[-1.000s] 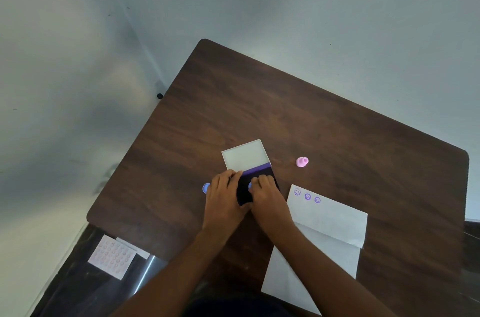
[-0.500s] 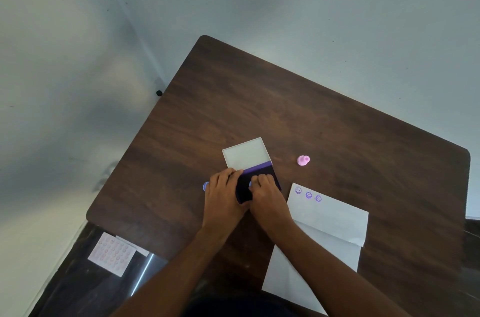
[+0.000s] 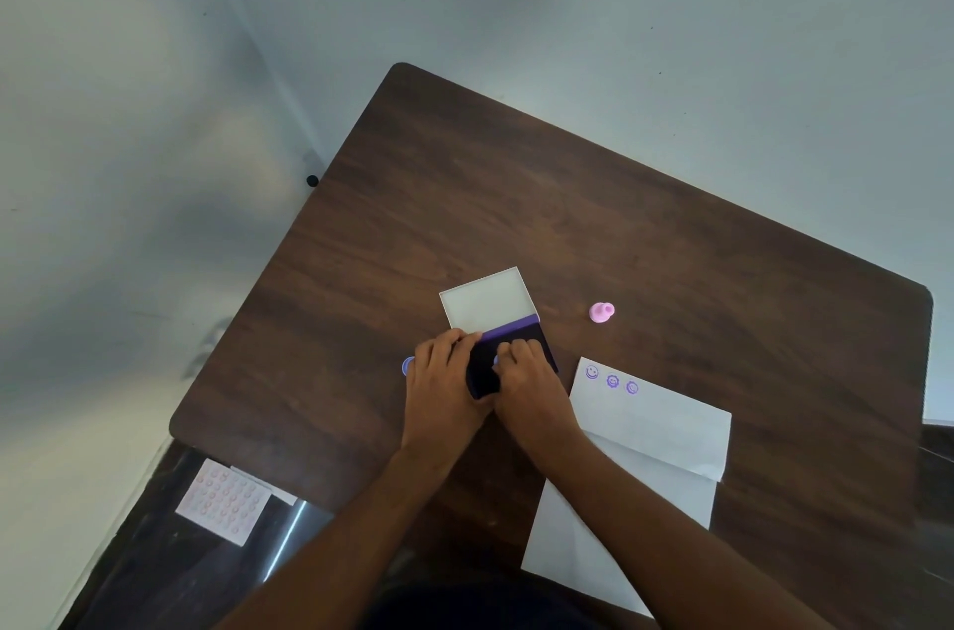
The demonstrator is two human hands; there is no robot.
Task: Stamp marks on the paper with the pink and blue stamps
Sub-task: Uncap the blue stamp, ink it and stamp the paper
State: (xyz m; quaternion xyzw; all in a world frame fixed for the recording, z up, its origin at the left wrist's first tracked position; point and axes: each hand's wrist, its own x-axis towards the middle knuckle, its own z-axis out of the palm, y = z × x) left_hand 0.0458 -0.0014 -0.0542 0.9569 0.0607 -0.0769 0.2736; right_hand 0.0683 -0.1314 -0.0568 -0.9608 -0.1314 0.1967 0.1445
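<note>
Blue stamp (image 3: 496, 360) mostly hidden, pinched in R hand (image 3: 526, 384); L hand (image 3: 439, 381) grasping ink pad (image 3: 482, 371).

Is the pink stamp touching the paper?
Apart. The head view shows the pink stamp alone on the table, with bare brown wood between it and the paper.

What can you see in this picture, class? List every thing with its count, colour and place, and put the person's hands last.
table: one, dark brown wood, fills the middle
ink pad: one, dark purple, white lid open behind it, table centre
pink stamp: one, pink, right of the ink pad
blue stamp: one, blue, peeking out left of the left hand
paper: one, white, folded, lower right
stamped marks: three, purple, paper's top left corner
sticker sheet: one, pale pink, lower left, off the table
left hand: on the ink pad
right hand: on the ink pad, something blue at its fingertips
</note>
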